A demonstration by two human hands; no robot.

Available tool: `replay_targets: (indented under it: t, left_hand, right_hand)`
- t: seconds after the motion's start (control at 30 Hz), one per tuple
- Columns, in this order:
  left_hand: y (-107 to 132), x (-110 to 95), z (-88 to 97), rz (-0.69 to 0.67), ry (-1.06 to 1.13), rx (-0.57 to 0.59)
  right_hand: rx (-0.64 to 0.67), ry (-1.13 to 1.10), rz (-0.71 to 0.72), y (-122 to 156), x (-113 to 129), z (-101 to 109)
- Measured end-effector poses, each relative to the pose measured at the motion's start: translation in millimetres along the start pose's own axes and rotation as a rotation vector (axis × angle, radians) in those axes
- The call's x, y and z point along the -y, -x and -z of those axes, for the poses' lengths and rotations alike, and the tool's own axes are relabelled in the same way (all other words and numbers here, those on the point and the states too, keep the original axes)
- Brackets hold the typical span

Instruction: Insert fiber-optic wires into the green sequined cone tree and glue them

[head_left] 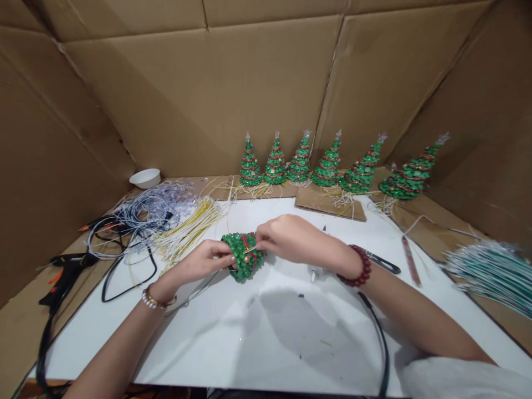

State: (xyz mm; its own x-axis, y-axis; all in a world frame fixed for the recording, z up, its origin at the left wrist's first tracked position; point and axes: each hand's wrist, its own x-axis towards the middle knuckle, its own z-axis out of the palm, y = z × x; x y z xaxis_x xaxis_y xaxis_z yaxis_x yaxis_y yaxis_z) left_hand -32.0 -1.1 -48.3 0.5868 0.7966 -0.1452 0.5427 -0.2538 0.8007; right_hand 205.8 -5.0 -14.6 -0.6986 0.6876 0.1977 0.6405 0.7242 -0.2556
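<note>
Gripping a green glittery Christmas tree point(243, 256) on its side over the white table point(249, 343), the person's left hand point(203, 261) is clenched, its fingers point(226, 260) curled against the cone. The right hand point(286, 238) pinches a thin pale wire point(250, 250) against the tree. A pearl-and-gold bracelet point(157, 299) circles the left wrist, a red beaded bracelet point(356, 267) the right. Nearby lie a black-handled tool point(384, 262), a bundle of yellow wires point(187, 233), a black hot glue gun point(66, 271) and green-and-white wires point(494, 271). Farther back, six similar trees point(328, 169) stand in a row on cardboard strips point(328, 202), near a white bowl point(145, 178) and before a cardboard wall point(199, 94).
</note>
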Motion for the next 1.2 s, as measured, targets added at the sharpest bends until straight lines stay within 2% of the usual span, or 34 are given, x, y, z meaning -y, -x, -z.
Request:
replay_targets:
  t: [0.13,0.23,0.37,0.5,0.6,0.77,0.9,1.07,1.2]
  left_hand:
    - [3,0,1.2,0.027,0.013,0.024]
    - [5,2,3.4,0.049,-0.016,0.041]
    - [4,2,2.0,0.060,0.003,0.060]
    - [0,3,-3.1,0.059,0.097,0.051]
    - [-2,6,-3.8,0.076,0.128,0.051]
    - [0,5,-0.8,0.101,0.131,0.059]
    - [1,3,0.1,0.110,0.139,0.063]
    - [1,4,-0.5,0.086,0.165,0.081]
    - [1,2,-5.4,0.044,0.240,0.057]
  right_hand:
    - [-0.005,-0.005,0.034,-6,9,-13]
    - [0.019,-0.040,-0.028,-4,-1,0]
    - [0.082,-0.241,-0.084,-2,-14,14]
    - [0.064,-0.326,-0.005,-8,-6,-3]
    - [0.025,-0.307,0.012,-9,1,-14]
    - [0.113,-0.278,-0.041,-1,-7,-5]
    - [0.095,-0.244,0.022,3,-10,-3]
    - [0.022,-0.067,0.103,1,-5,-11]
    - [-0.001,-0.091,0.143,0,-2,-20]
